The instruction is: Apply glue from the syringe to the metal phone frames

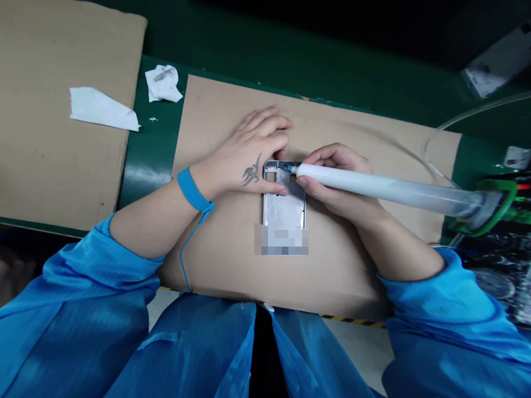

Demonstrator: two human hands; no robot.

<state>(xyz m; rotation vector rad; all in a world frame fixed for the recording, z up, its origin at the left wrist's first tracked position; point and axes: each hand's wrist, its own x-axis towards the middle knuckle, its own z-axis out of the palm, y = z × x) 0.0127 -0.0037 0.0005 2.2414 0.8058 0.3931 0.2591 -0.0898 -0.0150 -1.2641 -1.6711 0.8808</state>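
A silver phone frame (pixel 286 213) lies on brown cardboard, its lower end blurred out. My left hand (pixel 255 157) holds it by the upper left: the thumb presses on its face and the index finger bends at the top edge. The other left fingers stretch over the cardboard. In my right hand (pixel 340 177) is a long dispensing syringe (pixel 373 185) filled with white material. Its blue needle tip points left at the top of the frame; whether it touches cannot be made out. A blue wrist strap (pixel 193 189) circles my left wrist.
A clear air hose (pixel 427 146) curves at the right near the syringe's green end cap (pixel 489 207). White paper pieces (pixel 103 109) and a crumpled tissue (pixel 163 83) lie at left. More cardboard (pixel 62 166) covers the green bench. Dark cluttered items (pixel 498 282) stand at right.
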